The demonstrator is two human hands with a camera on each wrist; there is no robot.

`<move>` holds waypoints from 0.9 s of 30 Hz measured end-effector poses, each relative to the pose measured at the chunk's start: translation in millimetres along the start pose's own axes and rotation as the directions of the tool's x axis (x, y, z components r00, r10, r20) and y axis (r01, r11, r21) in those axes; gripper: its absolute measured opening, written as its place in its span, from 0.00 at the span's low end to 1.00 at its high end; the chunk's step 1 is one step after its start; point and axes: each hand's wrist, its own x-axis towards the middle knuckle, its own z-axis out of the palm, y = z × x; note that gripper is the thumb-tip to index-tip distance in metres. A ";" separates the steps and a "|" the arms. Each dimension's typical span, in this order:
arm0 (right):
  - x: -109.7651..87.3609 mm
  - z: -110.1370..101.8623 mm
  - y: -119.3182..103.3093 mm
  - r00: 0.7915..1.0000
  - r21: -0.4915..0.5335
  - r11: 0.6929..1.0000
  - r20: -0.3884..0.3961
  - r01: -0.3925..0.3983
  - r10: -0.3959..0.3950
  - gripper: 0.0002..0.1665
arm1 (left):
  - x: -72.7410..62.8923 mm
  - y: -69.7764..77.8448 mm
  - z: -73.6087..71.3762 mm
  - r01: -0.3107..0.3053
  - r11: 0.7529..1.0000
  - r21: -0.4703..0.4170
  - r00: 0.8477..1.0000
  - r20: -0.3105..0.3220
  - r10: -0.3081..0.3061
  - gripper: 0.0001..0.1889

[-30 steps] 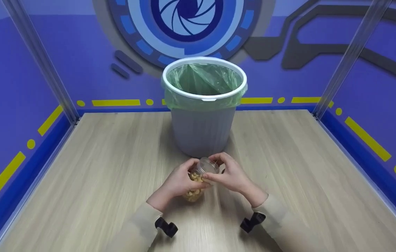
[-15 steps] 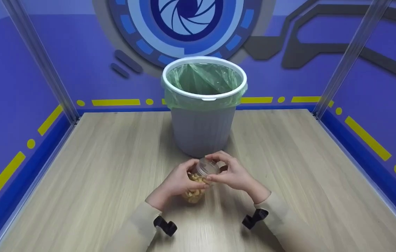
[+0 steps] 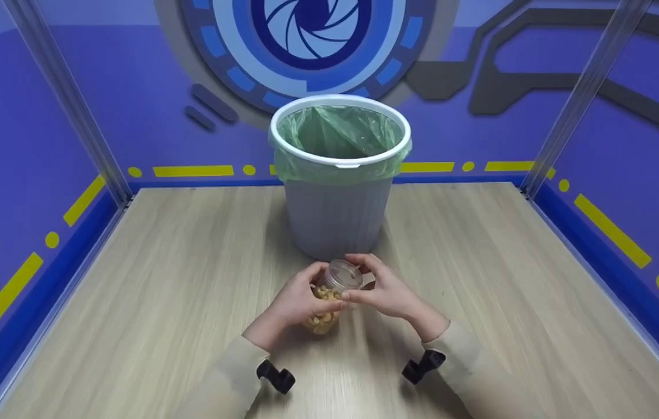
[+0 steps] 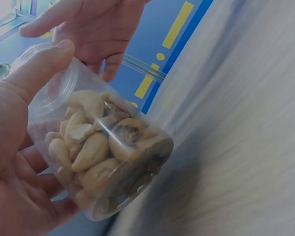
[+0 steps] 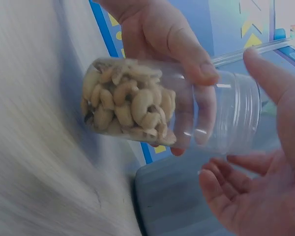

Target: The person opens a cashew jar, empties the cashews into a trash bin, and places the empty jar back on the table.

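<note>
A clear plastic jar partly filled with cashews is held tilted over the table, its screw lid pointing up and away. My left hand grips the jar's side, thumb across the front and fingers wrapped behind, as the left wrist view shows with the jar's base facing down. Around the lid stands my right hand, thumb and fingers spread on either side. In the right wrist view a gap shows between those fingertips and the lid.
Directly beyond the hands stands a grey trash bin, lined with a green plastic bag folded over its white rim. Blue printed panels enclose the wooden table at the back and both sides.
Both hands stay in nearly the same place around the jar. The right hand's fingers shift slightly about the lid, and the jar's top turns a little toward the bin.
</note>
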 end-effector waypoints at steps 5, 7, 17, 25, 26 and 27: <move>0.8 10.2 -1.9 0.991 -0.029 0.996 -0.105 -0.088 0.084 0.35 | -1.0 1.0 1.3 0.002 1.000 0.007 1.000 -0.007 -0.002 0.35; 1.1 13.1 -2.5 0.986 -0.032 0.994 -0.137 -0.100 0.095 0.33 | -1.3 1.4 1.7 -0.004 1.000 0.008 1.000 -0.003 0.004 0.36; 0.8 15.0 -0.4 0.981 -0.022 0.996 -0.175 -0.083 0.078 0.30 | -0.2 1.2 1.5 -0.015 1.000 0.022 1.000 -0.002 0.015 0.36; 0.9 12.1 3.8 0.992 -0.004 1.000 -0.127 -0.008 0.007 0.29 | 0.2 0.4 -0.7 -0.034 0.999 -0.001 0.999 0.022 0.034 0.35; 1.0 11.8 4.7 0.993 0.001 1.000 -0.120 0.001 -0.001 0.29 | 0.2 0.6 -1.0 -0.033 0.999 -0.006 0.999 0.025 0.033 0.35; 1.1 11.5 5.4 0.994 0.007 1.000 -0.111 0.012 -0.011 0.29 | 0.3 0.7 -1.2 -0.032 0.999 -0.009 0.999 0.029 0.032 0.35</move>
